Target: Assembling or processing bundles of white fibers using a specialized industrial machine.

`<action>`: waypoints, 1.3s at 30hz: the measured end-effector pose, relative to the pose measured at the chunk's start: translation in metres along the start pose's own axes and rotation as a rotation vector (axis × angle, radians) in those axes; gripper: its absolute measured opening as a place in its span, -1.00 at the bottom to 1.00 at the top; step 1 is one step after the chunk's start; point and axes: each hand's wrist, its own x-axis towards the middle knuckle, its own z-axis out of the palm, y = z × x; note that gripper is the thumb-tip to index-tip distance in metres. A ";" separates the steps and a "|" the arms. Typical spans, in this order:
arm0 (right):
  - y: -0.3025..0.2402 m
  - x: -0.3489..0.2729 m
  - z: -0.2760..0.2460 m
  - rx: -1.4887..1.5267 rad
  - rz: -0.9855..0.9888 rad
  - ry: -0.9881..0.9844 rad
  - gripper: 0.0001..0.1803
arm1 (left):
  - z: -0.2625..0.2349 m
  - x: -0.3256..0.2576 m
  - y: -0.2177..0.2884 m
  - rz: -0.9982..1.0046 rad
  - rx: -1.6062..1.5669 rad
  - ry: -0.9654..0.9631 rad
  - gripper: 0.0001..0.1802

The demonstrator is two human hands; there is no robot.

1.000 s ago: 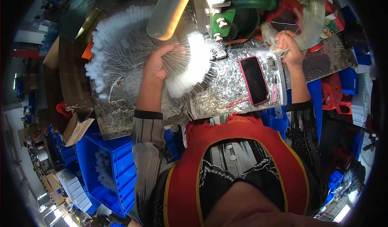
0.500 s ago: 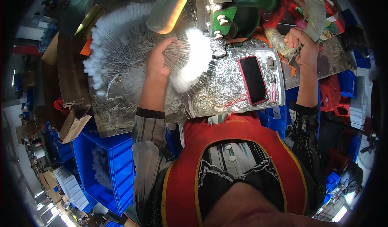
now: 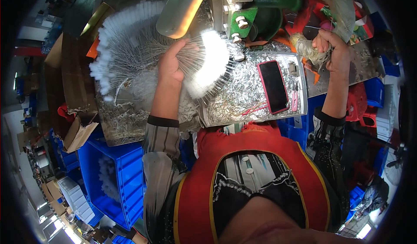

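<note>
My left hand (image 3: 170, 66) is closed around a fanned bundle of thin wire-stemmed brushes (image 3: 212, 66), whose white tips glare under the lamp. Just beyond and left of it, a large pile of similar white-tipped wire brushes (image 3: 117, 44) spreads over the bench. On the far right, the fingers of my right hand (image 3: 335, 51) are wrapped round a handle bound in pale, worn wrapping (image 3: 310, 48). A green machine (image 3: 243, 21) with bolts stands between the two hands, at the far side.
A lit lamp (image 3: 184, 9) hangs over the brushes. On the foil-covered board (image 3: 234, 107) lie a red-cased phone (image 3: 273, 87) and small pink-handled snips (image 3: 294, 100). A blue bin (image 3: 130, 187) with white-tipped pieces stands lower left, below a torn cardboard box (image 3: 78, 87).
My right hand and the wrapped handle have shifted slightly to the right. My left hand stays nearly in place with the brush bundle.
</note>
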 end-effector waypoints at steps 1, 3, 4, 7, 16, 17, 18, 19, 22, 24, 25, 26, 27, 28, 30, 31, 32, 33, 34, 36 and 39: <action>-0.004 -0.002 0.000 -0.030 0.009 0.031 -0.62 | 0.003 -0.001 0.000 -0.009 -0.005 -0.001 -0.81; -0.007 -0.002 0.004 -0.023 0.013 0.019 -0.62 | 0.003 -0.002 0.001 -0.008 -0.009 0.013 -0.81; -0.008 -0.002 0.004 -0.019 0.015 0.015 -0.62 | 0.002 -0.001 0.000 -0.004 -0.021 0.028 -0.82; -0.008 0.000 0.002 0.019 0.035 -0.028 -0.62 | 0.003 -0.001 -0.001 0.006 -0.021 0.056 -0.82; 0.080 0.007 0.002 0.125 -0.581 -0.092 -0.75 | 0.005 0.001 -0.002 0.000 -0.025 0.040 -0.81; 0.067 0.001 0.007 0.134 -0.489 -0.052 -0.75 | 0.000 0.001 -0.001 -0.006 -0.028 0.023 -0.82; 0.055 0.000 0.005 0.135 -0.490 -0.057 -0.75 | 0.001 0.001 -0.001 -0.002 -0.030 0.025 -0.82; 0.044 0.002 0.000 0.126 -0.292 0.006 -0.75 | 0.003 0.001 0.000 -0.002 -0.018 0.030 -0.82; 0.006 -0.001 0.004 0.067 -0.003 0.046 -0.62 | -0.002 0.000 -0.001 0.010 -0.033 0.022 -0.82; -0.007 0.002 0.004 -0.025 -0.021 -0.019 -0.61 | -0.002 0.001 -0.002 0.019 -0.045 0.039 -0.82; -0.007 0.003 0.003 -0.025 -0.024 -0.018 -0.61 | 0.000 0.001 -0.001 0.020 -0.045 0.037 -0.82; -0.008 0.003 0.001 0.008 -0.017 -0.026 -0.66 | 0.003 0.001 -0.001 0.021 -0.041 0.058 -0.82; -0.008 0.004 0.000 0.042 -0.011 -0.036 -0.72 | 0.005 0.000 -0.001 0.022 -0.036 0.081 -0.82; -0.007 0.004 -0.001 0.043 -0.012 -0.037 -0.72 | 0.005 0.000 -0.001 0.024 -0.036 0.081 -0.82; -0.002 0.004 -0.003 0.075 -0.018 -0.049 -0.70 | 0.005 0.001 -0.003 0.041 -0.043 0.087 -0.82; -0.003 0.005 -0.002 0.076 -0.018 -0.050 -0.70 | 0.005 0.002 -0.004 0.043 -0.043 0.088 -0.82; -0.007 0.003 -0.004 0.069 -0.010 -0.048 -0.70 | 0.009 0.002 -0.005 0.043 -0.058 0.094 -0.82; -0.011 0.002 -0.005 0.061 -0.001 -0.045 -0.71 | 0.012 0.003 -0.005 0.042 -0.073 0.100 -0.82; -0.014 0.001 -0.007 0.058 -0.004 -0.036 -0.71 | 0.014 0.004 -0.006 0.037 -0.072 0.092 -0.82; -0.010 0.004 -0.001 0.078 0.006 -0.060 -0.71 | 0.008 0.000 -0.003 0.055 -0.081 0.125 -0.82; 0.011 -0.003 0.002 0.108 -0.141 -0.006 -0.71 | 0.004 0.004 -0.004 0.053 -0.079 0.134 -0.82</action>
